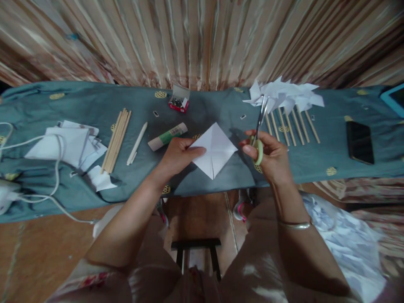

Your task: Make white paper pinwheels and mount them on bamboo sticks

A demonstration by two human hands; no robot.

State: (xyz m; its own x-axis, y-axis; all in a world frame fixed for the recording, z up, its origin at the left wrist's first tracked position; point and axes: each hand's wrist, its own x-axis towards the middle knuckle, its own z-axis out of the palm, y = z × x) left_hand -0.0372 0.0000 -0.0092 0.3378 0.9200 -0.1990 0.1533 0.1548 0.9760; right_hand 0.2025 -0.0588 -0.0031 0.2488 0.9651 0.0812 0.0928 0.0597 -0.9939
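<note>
My left hand (181, 155) pinches the left corner of a white paper square (217, 147), its thumb lying on top. The square is turned like a diamond, with crease lines across it and a slit running up from its bottom corner. To its right, my right hand (269, 155) grips a pair of scissors (259, 126) by light green handles, blades pointing up and away from the paper. Just beyond my left hand lies a glue stick (168, 136) with a green band. Behind the scissors' tips are several white paper pinwheels (284, 94) on wooden sticks.
Leftward lie a white pen (137, 143), wooden sticks (116, 141), stacked paper (69, 143) and a white cable (58, 168). A small red box of metal pins (179, 101) stands at the back. A phone (360, 142) lies right; a plastic bag of paper scraps (344, 244) sits below.
</note>
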